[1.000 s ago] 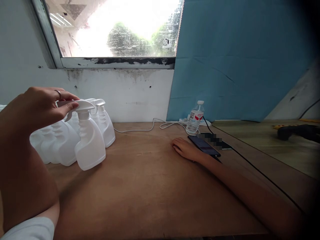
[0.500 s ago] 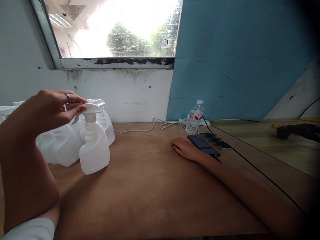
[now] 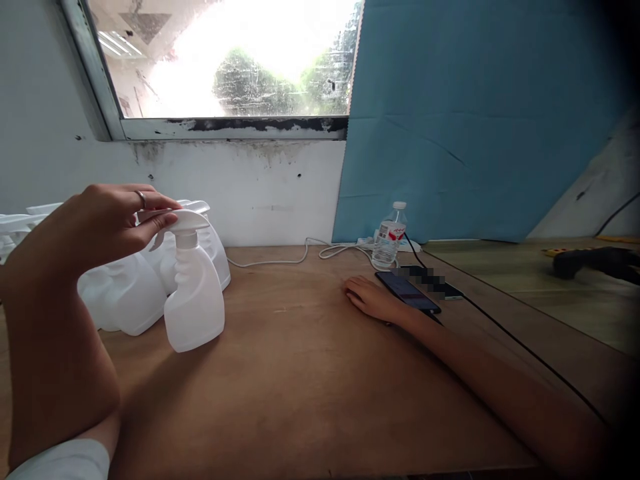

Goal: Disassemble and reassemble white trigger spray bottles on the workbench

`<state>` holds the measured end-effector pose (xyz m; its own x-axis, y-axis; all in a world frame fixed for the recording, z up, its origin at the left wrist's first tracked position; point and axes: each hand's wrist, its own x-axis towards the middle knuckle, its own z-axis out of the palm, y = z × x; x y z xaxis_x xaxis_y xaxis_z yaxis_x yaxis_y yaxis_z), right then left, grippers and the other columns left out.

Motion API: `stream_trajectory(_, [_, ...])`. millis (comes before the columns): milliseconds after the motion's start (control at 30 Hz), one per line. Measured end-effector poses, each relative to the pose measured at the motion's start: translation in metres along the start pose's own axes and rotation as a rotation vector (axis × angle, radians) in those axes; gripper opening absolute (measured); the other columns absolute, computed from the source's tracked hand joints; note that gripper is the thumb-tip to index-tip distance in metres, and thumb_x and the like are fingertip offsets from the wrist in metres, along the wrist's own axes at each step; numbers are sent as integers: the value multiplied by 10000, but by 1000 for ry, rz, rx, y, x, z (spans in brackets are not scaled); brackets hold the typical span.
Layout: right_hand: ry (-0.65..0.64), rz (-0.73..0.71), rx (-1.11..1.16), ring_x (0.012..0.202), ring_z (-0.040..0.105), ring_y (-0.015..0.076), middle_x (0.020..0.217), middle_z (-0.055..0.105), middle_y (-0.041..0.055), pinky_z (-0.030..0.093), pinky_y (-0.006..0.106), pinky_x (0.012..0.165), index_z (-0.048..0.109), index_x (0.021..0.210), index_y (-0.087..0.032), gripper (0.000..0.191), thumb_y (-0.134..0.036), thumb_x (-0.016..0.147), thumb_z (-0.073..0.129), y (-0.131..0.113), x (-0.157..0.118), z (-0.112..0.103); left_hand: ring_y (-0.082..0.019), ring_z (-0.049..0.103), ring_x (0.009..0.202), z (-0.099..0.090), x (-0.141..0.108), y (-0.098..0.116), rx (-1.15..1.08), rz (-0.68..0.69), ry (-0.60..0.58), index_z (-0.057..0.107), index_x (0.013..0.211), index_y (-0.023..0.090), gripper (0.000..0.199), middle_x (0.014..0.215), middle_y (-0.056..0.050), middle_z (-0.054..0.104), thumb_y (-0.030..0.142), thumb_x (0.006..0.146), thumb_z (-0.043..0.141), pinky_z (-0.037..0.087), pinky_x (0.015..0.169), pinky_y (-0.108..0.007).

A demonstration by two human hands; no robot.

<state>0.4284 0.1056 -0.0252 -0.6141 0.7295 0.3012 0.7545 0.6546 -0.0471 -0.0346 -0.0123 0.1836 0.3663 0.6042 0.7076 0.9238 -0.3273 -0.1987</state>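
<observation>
Frame left: left hand (image 3: 113,223) pinches one bottle (image 3: 197,300); other bottles (image 3: 135,297) stand unheld behind. Right hand (image 3: 371,298) lies loosely spread, centre-right.

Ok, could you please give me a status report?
Left hand gripping spray bottle by its top. Right hand resting on table. More bottles close behind.

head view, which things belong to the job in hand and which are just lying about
Likely in the job:
held spray bottle, pinched by the left hand
other spray bottles

Likely just lying about:
water bottle
two phones
white cable
</observation>
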Motion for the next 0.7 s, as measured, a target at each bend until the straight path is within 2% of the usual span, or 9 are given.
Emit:
stream_trajectory(100, [-4,1,19,914,532,237,945,588,119,435,390,867,571,900,-167,202,-210,926,375,-1,0,-2,-87,508,638,-1,-1,2,-9,-11,-9,702,1090,266,392,911,58,677,502,887,463,349,604,-228])
stream_trajectory(300, [-14,11,94,919,565,246,947,628,124,449,395,869,608,893,-167,193,-219,889,422,1,1,-8,-62,443,569,0,1,8,-74,53,97,724,1025,268,332,808,66,669,486,858,539,329,570,-208])
stream_trajectory(433, [9,60,155,846,618,234,868,679,101,478,366,801,644,825,-179,243,-257,895,426,-8,13,-20,-61,458,546,2,9,21,-218,99,134,739,985,286,238,765,63,667,406,834,598,373,559,-215])
stream_trajectory(533, [75,88,256,839,640,206,905,698,62,498,325,756,660,886,-202,288,-342,925,411,-35,28,-45,-81,537,599,10,20,43,-462,129,183,740,952,282,170,802,46,693,328,823,640,437,588,-232])
stream_trajectory(600, [141,71,495,879,637,202,966,692,50,506,324,767,669,954,-213,283,-432,891,502,-60,39,-69,-104,582,659,20,29,62,-631,120,226,733,937,260,153,841,22,710,318,817,658,469,604,-243])
stream_trajectory(700, [144,24,681,819,614,175,1001,674,41,505,311,700,648,1078,-236,358,-488,827,609,-96,53,-107,-126,612,752,40,45,95,-747,122,249,722,927,217,153,890,-18,716,311,830,649,483,622,-246])
